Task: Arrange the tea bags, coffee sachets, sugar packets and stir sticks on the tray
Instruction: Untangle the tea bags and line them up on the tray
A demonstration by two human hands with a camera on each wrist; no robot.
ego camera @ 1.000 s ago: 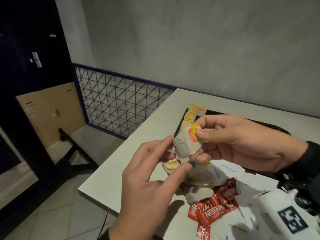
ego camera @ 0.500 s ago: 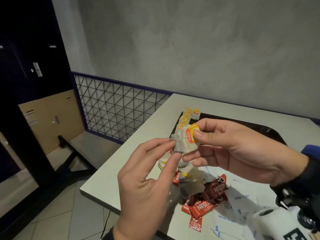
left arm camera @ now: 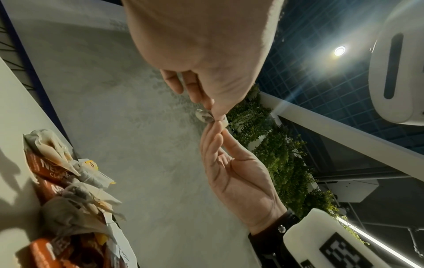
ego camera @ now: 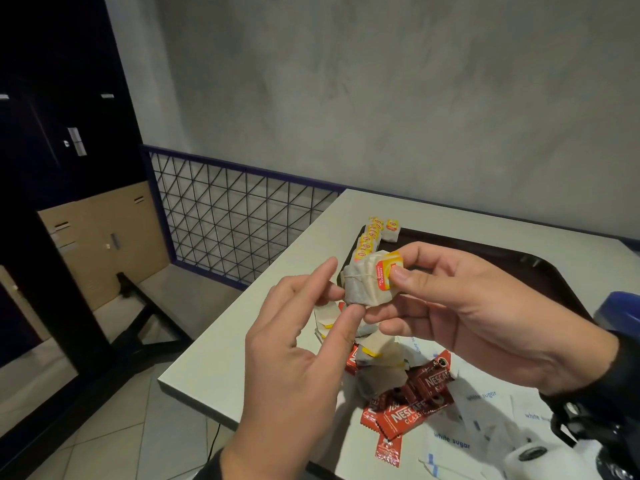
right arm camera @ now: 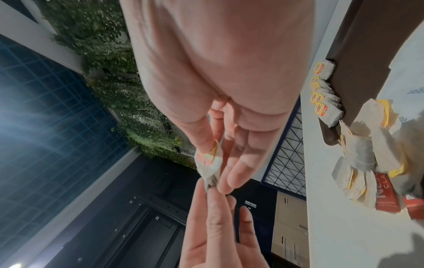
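Both hands have lifted clear of the pile, right hand (ego camera: 460, 306) pinching the tea bag (ego camera: 372, 280) by its tag, left hand (ego camera: 298, 344) nipping its lower corner, ready for the tray (ego camera: 540, 268)

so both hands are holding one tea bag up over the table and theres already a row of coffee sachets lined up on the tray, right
Not quite. The row lined up on the tray is tea bags, not coffee sachets; the red coffee sachets lie loose on the table. The head view shows this. The left hand and right hand do hold one tea bag.
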